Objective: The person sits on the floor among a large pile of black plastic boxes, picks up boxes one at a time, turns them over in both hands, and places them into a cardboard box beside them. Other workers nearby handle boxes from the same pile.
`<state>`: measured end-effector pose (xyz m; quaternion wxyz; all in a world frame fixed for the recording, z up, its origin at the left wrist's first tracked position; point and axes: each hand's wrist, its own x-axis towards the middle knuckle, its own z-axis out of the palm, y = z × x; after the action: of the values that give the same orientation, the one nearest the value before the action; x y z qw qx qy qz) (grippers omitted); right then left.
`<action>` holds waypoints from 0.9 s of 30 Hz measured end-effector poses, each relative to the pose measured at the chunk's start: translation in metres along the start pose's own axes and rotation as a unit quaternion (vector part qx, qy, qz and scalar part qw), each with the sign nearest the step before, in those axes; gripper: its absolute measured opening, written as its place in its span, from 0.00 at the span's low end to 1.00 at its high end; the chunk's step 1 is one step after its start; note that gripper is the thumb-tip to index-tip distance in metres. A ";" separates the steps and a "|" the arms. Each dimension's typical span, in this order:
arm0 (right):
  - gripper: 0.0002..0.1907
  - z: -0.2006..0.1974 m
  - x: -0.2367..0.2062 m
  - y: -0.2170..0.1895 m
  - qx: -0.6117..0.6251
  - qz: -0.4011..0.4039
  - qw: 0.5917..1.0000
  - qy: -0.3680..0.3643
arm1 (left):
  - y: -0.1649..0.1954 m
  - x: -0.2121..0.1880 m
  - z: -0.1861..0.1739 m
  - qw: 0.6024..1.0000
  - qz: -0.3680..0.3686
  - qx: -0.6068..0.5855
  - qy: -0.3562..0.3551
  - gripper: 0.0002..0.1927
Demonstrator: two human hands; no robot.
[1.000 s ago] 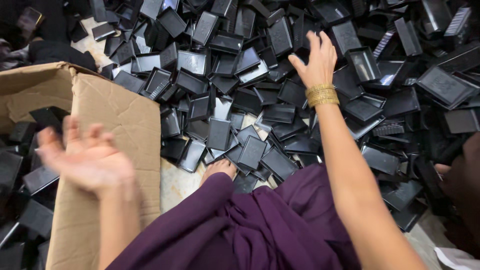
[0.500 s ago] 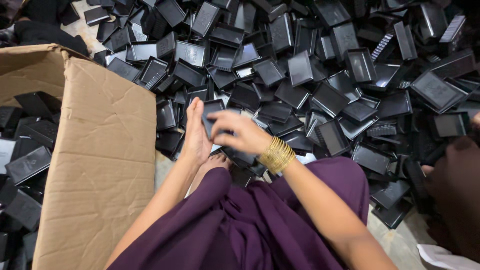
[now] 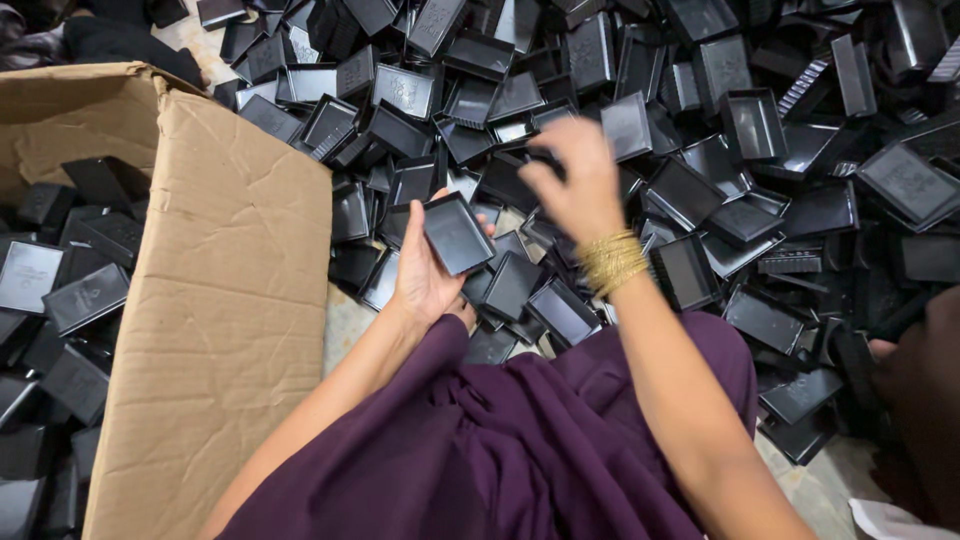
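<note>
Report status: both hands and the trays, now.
Left hand holds one black tray. Right hand reaches into tray pile, blurred. Cardboard box at left, part-filled.

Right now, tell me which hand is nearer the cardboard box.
Left. The left hand holds a black tray just beside the cardboard box; the right hand reaches over the pile, farther away.

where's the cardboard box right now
In the head view, the cardboard box stands open at the left of the frame, partly filled with black plastic trays, its near wall just left of the left hand and beside the loose tray pile.
</note>
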<state>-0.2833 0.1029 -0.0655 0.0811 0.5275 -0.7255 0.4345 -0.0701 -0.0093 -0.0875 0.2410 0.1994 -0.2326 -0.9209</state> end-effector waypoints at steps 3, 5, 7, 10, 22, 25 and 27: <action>0.33 -0.008 0.005 0.057 -0.313 0.030 0.945 0.094 | 0.004 -0.007 0.006 1.000 0.005 0.003 0.001 0.32; 0.29 -0.002 0.002 0.082 -0.280 0.079 0.953 0.089 | 0.004 -0.011 0.008 0.999 0.021 0.008 -0.025 0.31; 0.25 0.000 0.001 0.096 -0.265 0.118 0.953 0.084 | 0.004 -0.014 0.009 0.999 0.025 0.021 -0.023 0.30; 0.24 -0.005 0.001 0.086 -0.266 0.153 0.949 0.077 | 0.005 -0.019 0.008 0.996 0.063 0.048 -0.030 0.30; 0.32 0.020 -0.038 -0.097 0.412 0.219 0.878 -0.107 | 0.007 -0.022 0.010 0.987 0.134 0.076 -0.038 0.29; 0.35 0.024 -0.041 -0.108 0.361 0.213 0.899 -0.130 | 0.008 -0.023 0.009 0.984 0.144 0.099 -0.046 0.29; 0.36 0.023 -0.041 -0.109 0.338 0.206 0.907 -0.142 | 0.008 -0.023 0.008 0.980 0.152 0.117 -0.049 0.30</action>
<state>-0.1668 0.1078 -0.0443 -0.2974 0.4182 -0.6316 0.5812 -0.0531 -0.0002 -0.0711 0.3416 0.1431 -0.3780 -0.8485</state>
